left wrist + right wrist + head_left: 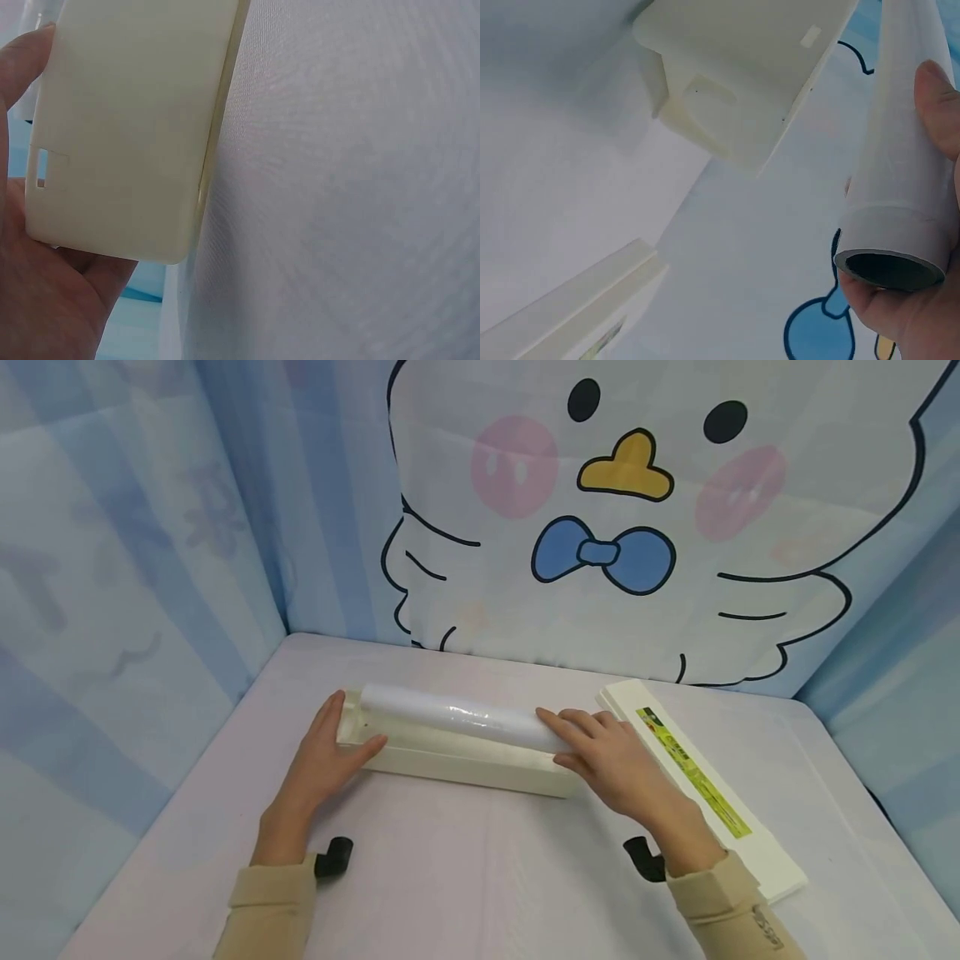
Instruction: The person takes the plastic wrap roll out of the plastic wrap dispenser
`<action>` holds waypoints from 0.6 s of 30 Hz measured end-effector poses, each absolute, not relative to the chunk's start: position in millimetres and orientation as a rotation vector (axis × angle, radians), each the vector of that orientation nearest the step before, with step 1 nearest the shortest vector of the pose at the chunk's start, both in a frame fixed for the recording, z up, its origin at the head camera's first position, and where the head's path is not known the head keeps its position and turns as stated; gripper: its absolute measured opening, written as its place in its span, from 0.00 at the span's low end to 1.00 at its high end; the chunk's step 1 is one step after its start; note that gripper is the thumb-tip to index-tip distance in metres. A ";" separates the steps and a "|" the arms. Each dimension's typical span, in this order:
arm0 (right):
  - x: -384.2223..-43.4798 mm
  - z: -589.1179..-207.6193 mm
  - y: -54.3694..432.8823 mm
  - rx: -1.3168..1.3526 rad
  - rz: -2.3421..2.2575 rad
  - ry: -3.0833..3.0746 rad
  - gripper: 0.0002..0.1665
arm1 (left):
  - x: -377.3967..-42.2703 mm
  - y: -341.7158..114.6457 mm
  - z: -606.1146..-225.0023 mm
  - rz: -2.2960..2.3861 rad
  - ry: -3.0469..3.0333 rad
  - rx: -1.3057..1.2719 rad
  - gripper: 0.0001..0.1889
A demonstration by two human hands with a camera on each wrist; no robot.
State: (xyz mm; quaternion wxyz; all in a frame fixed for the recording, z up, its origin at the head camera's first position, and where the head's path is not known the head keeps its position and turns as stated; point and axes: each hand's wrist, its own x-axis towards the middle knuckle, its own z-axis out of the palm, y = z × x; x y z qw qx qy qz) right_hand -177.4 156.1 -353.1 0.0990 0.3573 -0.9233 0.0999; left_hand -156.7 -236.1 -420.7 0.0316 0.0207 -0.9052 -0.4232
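Note:
A long cream plastic box [465, 774] lies across the table with its open side up. At its left end my left hand [318, 764] grips it, thumb on the near wall and fingers on the far side; the left wrist view shows the flat cream wall of the box [127, 127] between them. My right hand [611, 760] holds the right end of a glossy roll of plastic wrap [450, 712]. Over the box runs that roll, its left end near the box's left end. In the right wrist view the roll's hollow core [892, 270] shows, held apart from the box [742, 60].
To the right, a long white lid [767, 862] with a yellow-green label [693, 768] lies slanted on the white table [420, 868], partly behind my right arm. Patterned curtains [337, 510] enclose the back and sides. A black curved piece sits by each cuff.

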 end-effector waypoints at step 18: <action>-170.4 -349.9 170.6 0.937 0.322 -2.740 0.38 | -156.8 -236.9 -423.8 -1.291 -2.785 0.061 0.55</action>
